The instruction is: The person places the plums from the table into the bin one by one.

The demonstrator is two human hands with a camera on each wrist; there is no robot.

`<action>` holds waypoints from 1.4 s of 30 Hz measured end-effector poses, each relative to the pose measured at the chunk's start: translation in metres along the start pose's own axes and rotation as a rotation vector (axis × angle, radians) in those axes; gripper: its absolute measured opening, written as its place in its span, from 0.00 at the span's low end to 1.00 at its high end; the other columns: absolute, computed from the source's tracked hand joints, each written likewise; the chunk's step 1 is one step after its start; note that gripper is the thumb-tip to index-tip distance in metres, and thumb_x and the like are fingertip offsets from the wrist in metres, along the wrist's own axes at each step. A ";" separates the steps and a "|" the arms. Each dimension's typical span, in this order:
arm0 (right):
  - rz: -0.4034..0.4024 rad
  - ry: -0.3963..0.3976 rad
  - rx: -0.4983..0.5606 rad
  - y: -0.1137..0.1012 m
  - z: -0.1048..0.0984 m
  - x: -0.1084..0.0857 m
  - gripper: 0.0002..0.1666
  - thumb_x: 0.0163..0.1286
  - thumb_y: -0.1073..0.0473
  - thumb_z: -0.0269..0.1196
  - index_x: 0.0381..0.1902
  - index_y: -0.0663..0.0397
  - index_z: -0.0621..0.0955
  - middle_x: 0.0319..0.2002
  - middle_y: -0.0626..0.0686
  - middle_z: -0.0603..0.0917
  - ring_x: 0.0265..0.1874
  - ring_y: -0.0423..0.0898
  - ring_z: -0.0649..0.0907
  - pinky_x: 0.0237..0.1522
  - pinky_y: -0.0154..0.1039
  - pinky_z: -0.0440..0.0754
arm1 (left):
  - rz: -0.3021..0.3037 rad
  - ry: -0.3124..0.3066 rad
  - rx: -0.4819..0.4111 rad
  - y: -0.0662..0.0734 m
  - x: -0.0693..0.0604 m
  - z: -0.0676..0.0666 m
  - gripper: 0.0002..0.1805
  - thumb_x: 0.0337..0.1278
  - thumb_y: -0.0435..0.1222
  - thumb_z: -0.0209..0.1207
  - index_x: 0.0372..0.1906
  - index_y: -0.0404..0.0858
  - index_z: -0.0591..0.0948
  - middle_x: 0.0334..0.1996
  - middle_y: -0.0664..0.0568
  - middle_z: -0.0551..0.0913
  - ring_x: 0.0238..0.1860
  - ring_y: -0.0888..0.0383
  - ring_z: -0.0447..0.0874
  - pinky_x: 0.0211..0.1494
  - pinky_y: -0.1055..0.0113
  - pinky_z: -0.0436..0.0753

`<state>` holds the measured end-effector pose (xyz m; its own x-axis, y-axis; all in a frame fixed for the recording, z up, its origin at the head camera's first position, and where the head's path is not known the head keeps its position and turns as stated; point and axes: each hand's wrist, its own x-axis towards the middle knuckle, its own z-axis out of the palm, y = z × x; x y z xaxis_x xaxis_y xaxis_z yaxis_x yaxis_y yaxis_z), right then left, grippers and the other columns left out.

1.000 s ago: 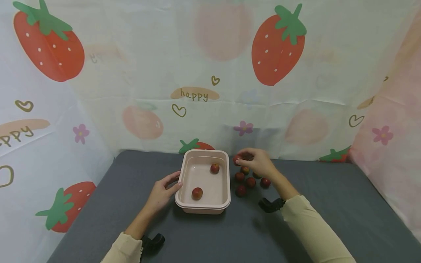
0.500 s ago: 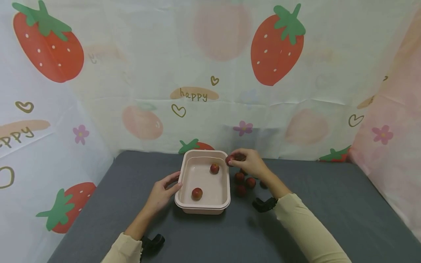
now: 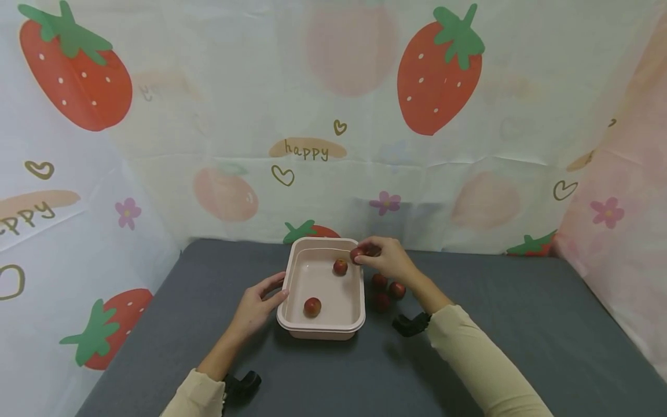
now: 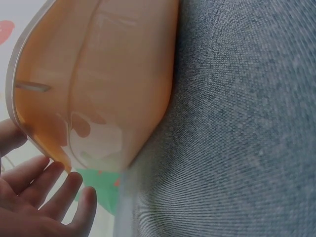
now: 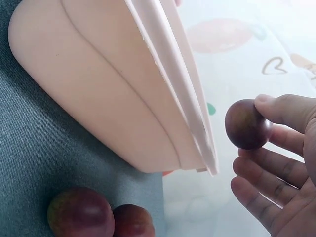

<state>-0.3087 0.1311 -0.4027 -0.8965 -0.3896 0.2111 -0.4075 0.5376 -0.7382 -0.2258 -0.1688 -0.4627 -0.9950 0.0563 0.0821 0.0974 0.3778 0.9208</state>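
Note:
A pale pink plastic box (image 3: 325,333) stands on the table with two reddish plums inside, one plum (image 3: 340,267) toward the back right and another plum (image 3: 312,307) near the front left. My left hand (image 3: 262,298) touches the box's left rim, its fingers loosely extended in the left wrist view. My right hand (image 3: 391,258) pinches a dark red plum (image 5: 248,124) between thumb and fingers, held above the box's back right rim. To the right of the box lie more plums (image 3: 379,282), some perhaps hidden under my right forearm.
A dark grey cloth (image 3: 333,382) covers the table. Behind it hangs a pale curtain (image 3: 239,104) printed with strawberries, reaching the table's back edge. Black wrist mounts (image 3: 411,325) stick out from both sleeves.
My right hand has moved left with its plum, from above the loose plums to over the box's right rim. My left hand and the box have stayed in place.

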 end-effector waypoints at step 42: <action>0.023 -0.033 -0.138 -0.005 0.025 0.007 0.20 0.63 0.52 0.69 0.49 0.55 0.84 0.42 0.54 0.87 0.43 0.49 0.83 0.47 0.46 0.82 | -0.001 -0.011 -0.020 -0.001 0.000 -0.001 0.27 0.65 0.40 0.59 0.67 0.37 0.72 0.63 0.39 0.76 0.68 0.44 0.71 0.67 0.46 0.72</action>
<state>-0.3090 0.1068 -0.4130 -0.9008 -0.3988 0.1720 -0.4086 0.6439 -0.6468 -0.2259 -0.1701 -0.4632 -0.9948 0.0659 0.0775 0.0961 0.3597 0.9281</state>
